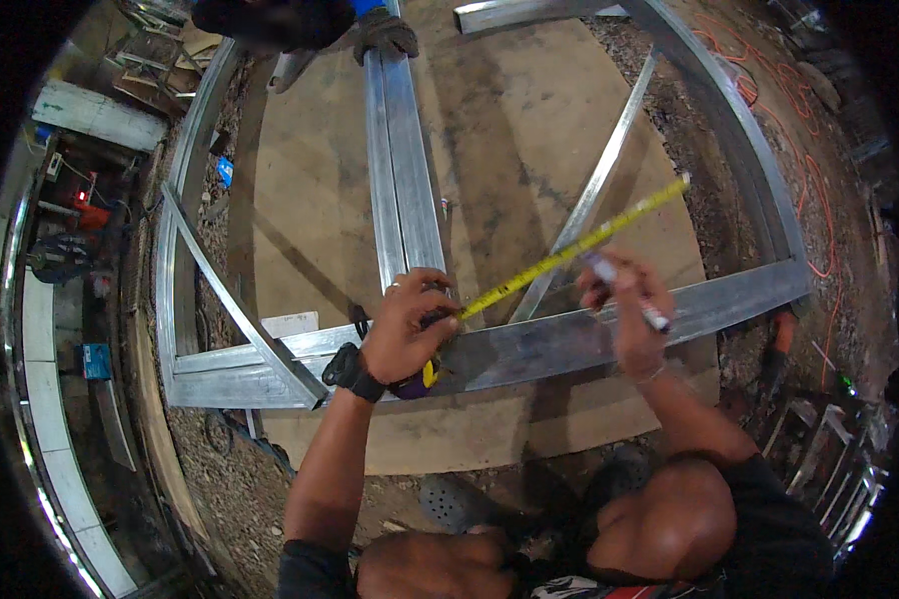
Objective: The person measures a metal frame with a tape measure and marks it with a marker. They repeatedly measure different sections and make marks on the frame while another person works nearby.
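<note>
My left hand [410,324] is closed around a tape measure above the near bar [529,349] of a metal frame. Its yellow and dark case [429,374] shows partly below my fingers. The yellow blade [569,255] is drawn out, slanting up and right past a thin diagonal strut [601,180]; its end hangs free. In my right hand [629,309] is a white marker pen [603,268] with a dark end, held just above the same bar near the blade. A pair of parallel square tubes [400,160] runs away from my left hand.
Another diagonal strut [232,285] crosses the frame's left corner. A brown sheet [310,170] lies beneath. Orange cord [819,210] coils at right, near an orange-handled tool [784,329]. A red and black power tool [85,220] lies left. Grey clogs [454,502] stand below the near bar.
</note>
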Tool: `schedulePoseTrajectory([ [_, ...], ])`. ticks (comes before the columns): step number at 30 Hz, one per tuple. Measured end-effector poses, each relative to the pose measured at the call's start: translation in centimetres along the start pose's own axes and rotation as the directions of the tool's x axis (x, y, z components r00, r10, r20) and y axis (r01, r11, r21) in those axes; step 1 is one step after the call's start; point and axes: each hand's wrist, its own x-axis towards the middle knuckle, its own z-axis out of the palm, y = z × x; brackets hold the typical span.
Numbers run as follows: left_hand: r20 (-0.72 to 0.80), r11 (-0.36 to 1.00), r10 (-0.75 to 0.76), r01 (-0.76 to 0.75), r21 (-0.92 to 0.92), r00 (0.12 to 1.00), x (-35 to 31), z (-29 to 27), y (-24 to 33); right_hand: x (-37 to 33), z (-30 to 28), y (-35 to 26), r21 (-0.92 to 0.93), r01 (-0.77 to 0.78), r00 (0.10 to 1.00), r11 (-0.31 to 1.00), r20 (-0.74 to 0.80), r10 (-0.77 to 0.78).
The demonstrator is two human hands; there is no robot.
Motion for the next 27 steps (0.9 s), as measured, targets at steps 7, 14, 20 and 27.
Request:
schedulePoseTrajectory([
  [7, -0.308, 0.966, -0.256, 0.248, -0.067, 0.916, -4.6, 0.0, 1.3, 1.7, -8.7, -2.2, -0.369, 0.314, 0.876, 0.875, -0.242, -0.417],
  [14, -0.669, 0.948, -0.312, 0.264, -0.175, 0.674, -9.0, 2.9, 1.1, -2.7, -8.2, -0.5, 0.093, 0.004, 0.992, 0.996, -0.125, 0.008],
  [20, -0.605, 0.786, -0.556, 0.126, -0.605, 0.569, -9.7, 1.6, 6.3, -2.4, -4.8, 0.5, -0.094, -0.077, 0.964, 0.993, 0.247, 0.099],
  [27, -0.508, 0.602, -0.688, 0.018, -0.798, 0.518, -12.7, 3.7, 7.5, -0.5, 1.6, 1.8, -0.15, -0.053, 0.917, 0.987, 0.384, 0.108],
])
